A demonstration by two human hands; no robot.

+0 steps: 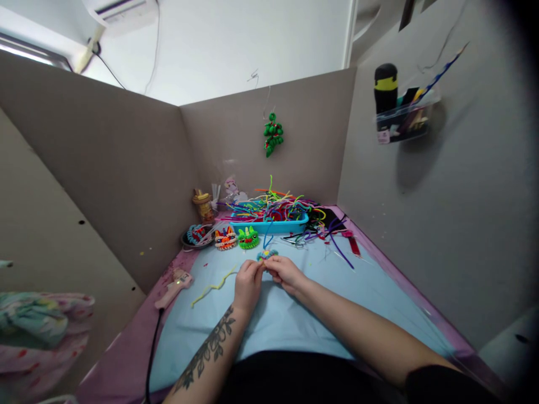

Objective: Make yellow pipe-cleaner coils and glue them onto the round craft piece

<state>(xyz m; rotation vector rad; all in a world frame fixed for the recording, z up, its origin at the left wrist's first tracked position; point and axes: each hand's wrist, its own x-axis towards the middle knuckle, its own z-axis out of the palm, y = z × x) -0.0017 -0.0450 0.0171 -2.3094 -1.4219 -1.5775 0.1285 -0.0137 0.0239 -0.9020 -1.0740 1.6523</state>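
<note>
Both my hands meet over the middle of the blue cloth. Between them is a small blue pipe-cleaner figure (268, 255) with a yellow spot, and a blue stem rises behind it. My left hand (249, 280) pinches its near side with fingers pressed together. From the right, my right hand (286, 273) closes on the same figure, fingertips touching those of the left. My fingers hide its lower part. A loose yellow pipe cleaner (214, 287) lies left of my left hand. Just beyond the hands sit a green pipe-cleaner animal head (248, 238) and an orange-and-white one (225, 239).
A blue tray (269, 226) heaped with coloured pipe cleaners stands at the back. Scissors (293, 242) lie before it. A dark bowl (197, 241) and a pink glue gun (174, 289) with a black cord are at left. Grey partitions enclose the table; a plastic box (406, 120) hangs on the right one.
</note>
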